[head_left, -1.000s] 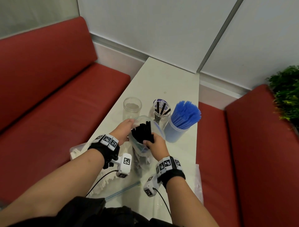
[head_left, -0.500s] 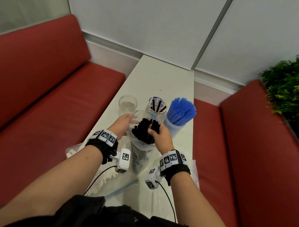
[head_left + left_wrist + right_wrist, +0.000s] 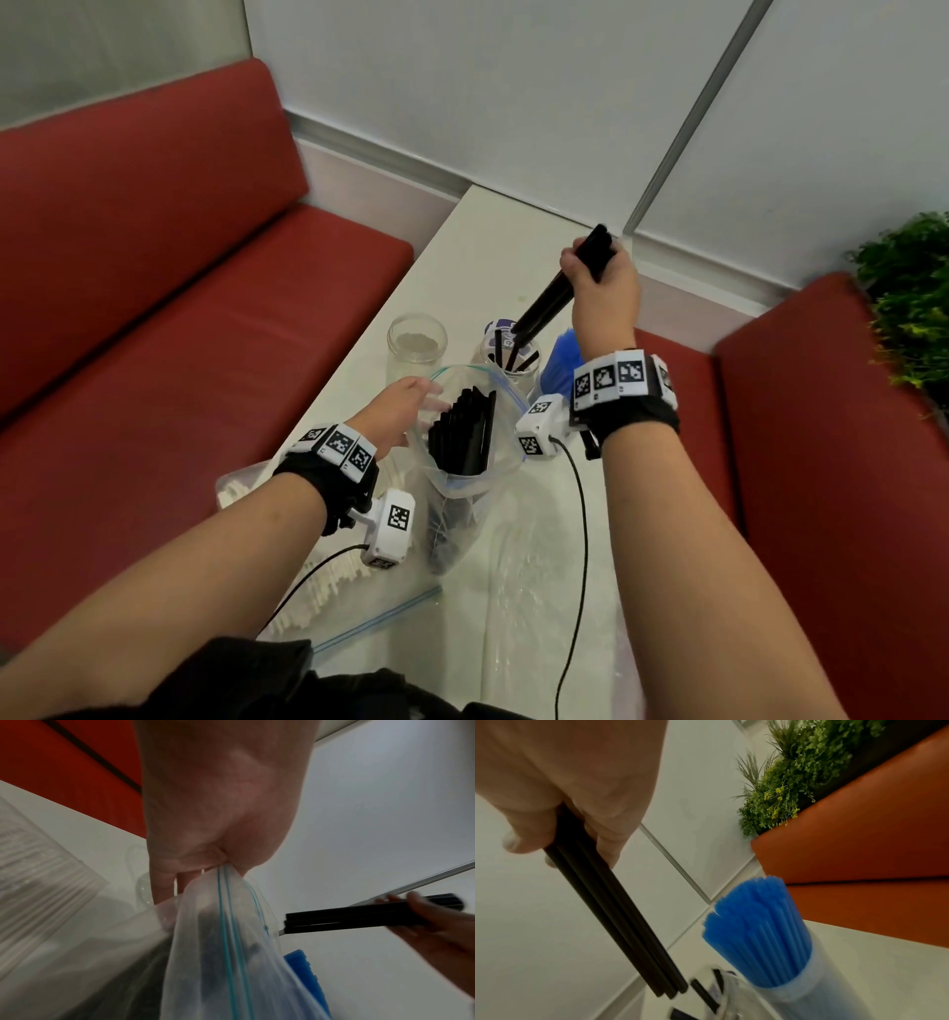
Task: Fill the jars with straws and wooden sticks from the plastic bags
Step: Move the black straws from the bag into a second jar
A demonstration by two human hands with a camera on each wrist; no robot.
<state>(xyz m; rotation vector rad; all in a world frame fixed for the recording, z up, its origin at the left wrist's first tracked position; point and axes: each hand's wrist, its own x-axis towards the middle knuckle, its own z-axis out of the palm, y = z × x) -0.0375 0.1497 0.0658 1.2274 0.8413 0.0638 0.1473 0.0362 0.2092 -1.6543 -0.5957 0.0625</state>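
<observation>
Black straws poised over the middle jar

The right hand (image 3: 598, 288) is clenched round a bundle of black straws (image 3: 547, 300), tilted so the lower ends point down-left at the mouth of the jar (image 3: 508, 354) just beneath (a few already stand inside). The left hand (image 3: 398, 416) pinches the rim of the plastic bag (image 3: 477, 442), holding it open in front of the jar.

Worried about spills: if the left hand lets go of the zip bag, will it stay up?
Probably not. The zip bag is thin, creased film, so likely floppy; the left hand pinches its rim open. The black straws in it lean to one side, so it may slump or tip.
</observation>
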